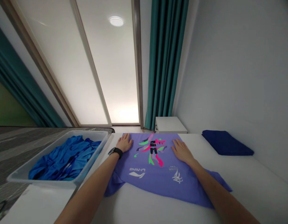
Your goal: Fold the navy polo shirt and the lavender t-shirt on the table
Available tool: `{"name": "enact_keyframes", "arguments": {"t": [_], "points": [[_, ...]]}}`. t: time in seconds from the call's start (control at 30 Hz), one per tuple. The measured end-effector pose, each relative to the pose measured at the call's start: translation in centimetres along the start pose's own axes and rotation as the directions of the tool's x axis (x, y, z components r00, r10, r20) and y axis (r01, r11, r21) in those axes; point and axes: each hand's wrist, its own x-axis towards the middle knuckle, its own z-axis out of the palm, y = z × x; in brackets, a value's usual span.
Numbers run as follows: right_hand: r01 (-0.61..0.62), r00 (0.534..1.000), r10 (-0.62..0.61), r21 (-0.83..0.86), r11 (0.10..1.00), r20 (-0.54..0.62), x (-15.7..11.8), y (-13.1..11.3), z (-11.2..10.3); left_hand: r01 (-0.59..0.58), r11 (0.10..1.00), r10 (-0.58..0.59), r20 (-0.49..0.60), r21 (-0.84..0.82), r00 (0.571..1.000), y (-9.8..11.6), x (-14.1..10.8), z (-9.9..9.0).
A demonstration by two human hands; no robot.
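Note:
A purple T-shirt (148, 180) lies spread on the white table, its printed side up and its collar end towards me. Bright pink, green and black artwork covers its middle, with white logos nearer to me. My left hand (124, 143) rests flat on the shirt's far left edge, fingers stretched out, a black watch (116, 151) on the wrist. On the far right part of the cloth lies my right hand (182, 151), palm down with the fingers spread. Both sleeves are partly folded or covered by my forearms.
To the left stands a translucent plastic bin (16, 176) holding crumpled blue clothes (67, 158). A folded navy garment (226, 143) lies at the table's (246, 186) right, near the wall. Beyond the far edge are a small white cabinet (170, 124) and a green curtain (166, 62).

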Motion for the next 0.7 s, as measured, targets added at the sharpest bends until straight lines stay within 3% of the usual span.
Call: {"name": "enact_keyframes", "arguments": {"t": [0.27,0.5,0.7], "points": [[-0.092,0.996,0.092,0.001,0.996,-0.005,-0.2,0.2,0.9,0.067,0.998,-0.067,0.021,0.020,0.998,-0.8,0.6,1.0],[-0.029,0.999,0.026,0.138,0.990,0.020,4.4,3.0,-1.0,0.069,0.996,-0.071,0.033,0.055,0.997,-0.9,0.8,1.2],[-0.079,0.995,0.069,0.128,0.989,0.077,5.9,4.3,-0.3,0.074,0.996,-0.075,0.023,0.050,0.997,-0.9,0.7,1.1]]}}
